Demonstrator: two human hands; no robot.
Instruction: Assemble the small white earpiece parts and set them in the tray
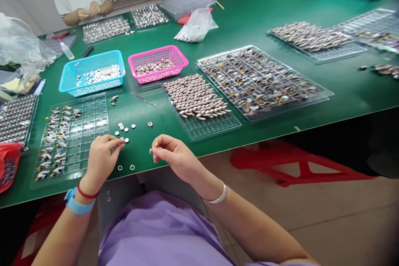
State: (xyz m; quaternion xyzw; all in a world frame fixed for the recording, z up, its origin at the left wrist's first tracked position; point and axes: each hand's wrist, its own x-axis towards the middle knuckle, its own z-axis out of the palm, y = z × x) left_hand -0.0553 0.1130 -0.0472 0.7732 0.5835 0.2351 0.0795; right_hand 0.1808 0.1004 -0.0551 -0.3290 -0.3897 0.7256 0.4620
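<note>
My left hand (104, 156) is closed in a pinch, its fingertips beside a small white disc (126, 140); whatever is between them is too small to make out. Several more white discs (121, 127) lie just beyond on the green table. Between thumb and fingers, my right hand (174, 153) pinches a small shiny metal part (151, 151), and a gold-coloured bit (156, 144) shows at its curled fingers. A round metal piece (150, 124) sits on the table past this hand. Two thin white rings (132, 167) lie near the table edge.
Left is a clear tray (93, 124) with small assembled parts. Behind stand a blue basket (70, 87) of white pieces and a pink basket (162, 75); tweezers (145, 100) lie before them. Trays of metal parts (196, 95) extend right. Two people work across the table.
</note>
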